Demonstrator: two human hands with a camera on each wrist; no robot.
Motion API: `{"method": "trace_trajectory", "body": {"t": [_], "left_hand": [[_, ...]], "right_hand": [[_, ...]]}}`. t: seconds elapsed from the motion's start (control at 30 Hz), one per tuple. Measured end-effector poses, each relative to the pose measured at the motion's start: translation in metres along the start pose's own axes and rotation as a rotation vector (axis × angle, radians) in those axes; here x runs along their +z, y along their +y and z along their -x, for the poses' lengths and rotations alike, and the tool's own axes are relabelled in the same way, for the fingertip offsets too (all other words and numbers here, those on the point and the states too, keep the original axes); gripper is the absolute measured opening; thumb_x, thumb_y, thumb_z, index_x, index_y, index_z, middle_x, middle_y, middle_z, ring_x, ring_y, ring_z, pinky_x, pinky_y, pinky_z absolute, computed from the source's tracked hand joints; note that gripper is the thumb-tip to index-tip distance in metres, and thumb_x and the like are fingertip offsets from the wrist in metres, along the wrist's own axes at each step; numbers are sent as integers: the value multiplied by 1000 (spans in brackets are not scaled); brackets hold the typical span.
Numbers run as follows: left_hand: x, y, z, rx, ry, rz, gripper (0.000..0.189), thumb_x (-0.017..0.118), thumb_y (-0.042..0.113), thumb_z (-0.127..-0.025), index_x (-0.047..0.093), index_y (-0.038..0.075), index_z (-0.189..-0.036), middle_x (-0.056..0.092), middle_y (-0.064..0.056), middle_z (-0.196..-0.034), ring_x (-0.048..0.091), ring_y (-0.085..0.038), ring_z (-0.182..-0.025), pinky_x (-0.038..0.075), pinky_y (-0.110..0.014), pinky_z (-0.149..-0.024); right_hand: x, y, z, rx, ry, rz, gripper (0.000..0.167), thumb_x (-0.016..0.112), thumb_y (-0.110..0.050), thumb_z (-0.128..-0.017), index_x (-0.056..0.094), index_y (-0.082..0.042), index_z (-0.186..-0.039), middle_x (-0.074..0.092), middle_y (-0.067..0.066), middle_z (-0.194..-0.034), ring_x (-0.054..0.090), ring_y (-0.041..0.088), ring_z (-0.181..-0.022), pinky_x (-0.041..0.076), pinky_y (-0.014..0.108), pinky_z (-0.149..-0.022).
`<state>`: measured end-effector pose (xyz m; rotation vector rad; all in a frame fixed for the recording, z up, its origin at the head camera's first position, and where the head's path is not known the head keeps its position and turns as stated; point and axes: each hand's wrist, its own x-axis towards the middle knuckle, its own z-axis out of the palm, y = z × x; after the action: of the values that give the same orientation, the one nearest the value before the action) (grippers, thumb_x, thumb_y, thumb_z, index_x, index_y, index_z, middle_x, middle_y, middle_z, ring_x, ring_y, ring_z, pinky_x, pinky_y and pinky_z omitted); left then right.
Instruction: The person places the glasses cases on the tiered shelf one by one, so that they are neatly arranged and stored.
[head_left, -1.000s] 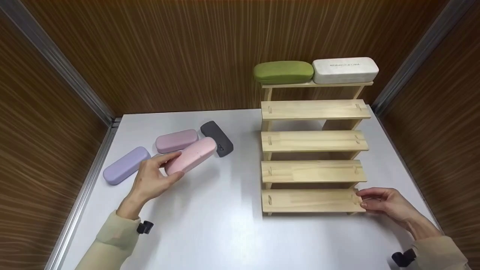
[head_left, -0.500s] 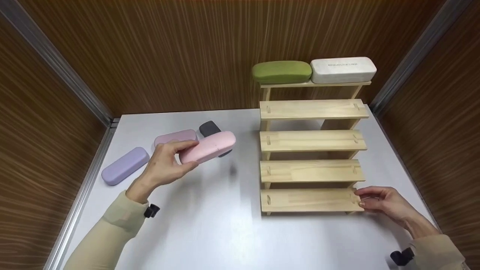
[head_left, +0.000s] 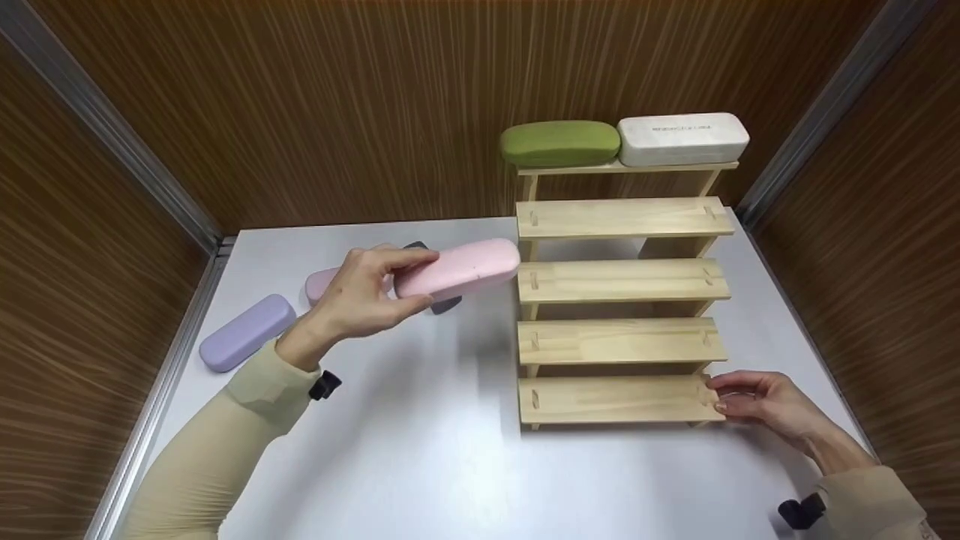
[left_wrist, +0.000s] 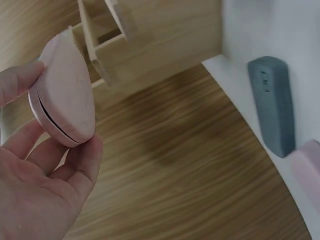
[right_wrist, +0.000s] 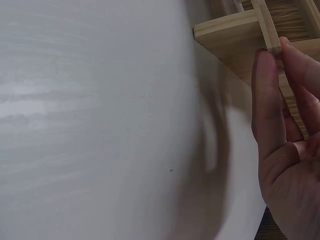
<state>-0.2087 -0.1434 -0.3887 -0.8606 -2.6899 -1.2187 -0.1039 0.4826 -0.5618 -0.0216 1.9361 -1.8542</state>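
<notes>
My left hand [head_left: 364,292] grips one end of a light pink glasses case [head_left: 459,268], thumb on the near side and fingers on the far side. The case is in the air, its free end close to the left edge of a stepped wooden rack [head_left: 622,281]. A thin dark seam runs round its end in the left wrist view. At the rack's right side, my right hand [head_left: 772,409] pinches the end of the lowest shelf [head_left: 615,400] between thumb and fingers. A green glasses case [head_left: 560,143] and a white glasses case [head_left: 684,139] lie side by side on the top shelf.
On the white table [head_left: 420,465] lie a lavender case [head_left: 247,333], a mauve-pink case [head_left: 319,285] and a dark grey case [left_wrist: 274,105]. The left hand and held case partly cover the last two in the head view. Wood-grain walls [head_left: 360,112] enclose the table.
My left hand has carried the light pink case up and to the right, from above the other cases towards the rack. The right hand keeps its hold on the lowest shelf.
</notes>
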Motion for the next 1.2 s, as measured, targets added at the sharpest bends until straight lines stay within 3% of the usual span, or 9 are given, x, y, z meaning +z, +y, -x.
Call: {"method": "trace_trajectory", "body": {"t": [0.23, 0.7, 0.9, 1.07, 1.2], "left_hand": [[9, 12, -27, 51, -26, 44, 51, 88, 17, -90, 79, 7, -140, 82, -12, -138, 78, -25, -117, 63, -43, -97], [55, 34, -78, 166, -92, 28, 55, 82, 19, -91, 76, 3, -144, 79, -14, -143, 74, -32, -130, 60, -50, -109], [72, 47, -97, 223, -119, -18, 56, 80, 21, -92, 75, 4, -145, 79, -13, -144, 74, -32, -125, 59, -49, -107], [84, 62, -118, 241, -143, -39, 60, 80, 24, -92, 73, 6, -148, 78, -12, -147, 72, -31, -133, 57, -45, -112], [92, 74, -134, 232, -158, -51, 62, 80, 25, -93, 71, 7, -151, 76, -11, -150, 73, -30, -124, 56, -40, -105]], "right_hand": [[0, 0, 0, 3, 3, 8, 40, 67, 11, -103, 85, -17, -124, 83, -16, -119, 82, 5, -98, 68, 24, -85], [1, -3, 0, 47, 21, 51, 40, 71, 8, -102, 85, -23, -122, 85, -16, -116, 81, 4, -98, 68, 23, -82], [1, -6, 0, 53, 19, 60, 38, 72, 8, -102, 85, -21, -123, 83, -16, -116, 80, 4, -98, 68, 24, -82], [1, -7, 1, 53, 24, 96, 37, 73, 7, -101, 84, -19, -125, 82, -17, -114, 79, 3, -100, 68, 24, -84], [1, -7, 1, 60, 34, 114, 36, 73, 5, -102, 84, -19, -126, 81, -18, -115, 79, 3, -99, 68, 25, -84]]}}
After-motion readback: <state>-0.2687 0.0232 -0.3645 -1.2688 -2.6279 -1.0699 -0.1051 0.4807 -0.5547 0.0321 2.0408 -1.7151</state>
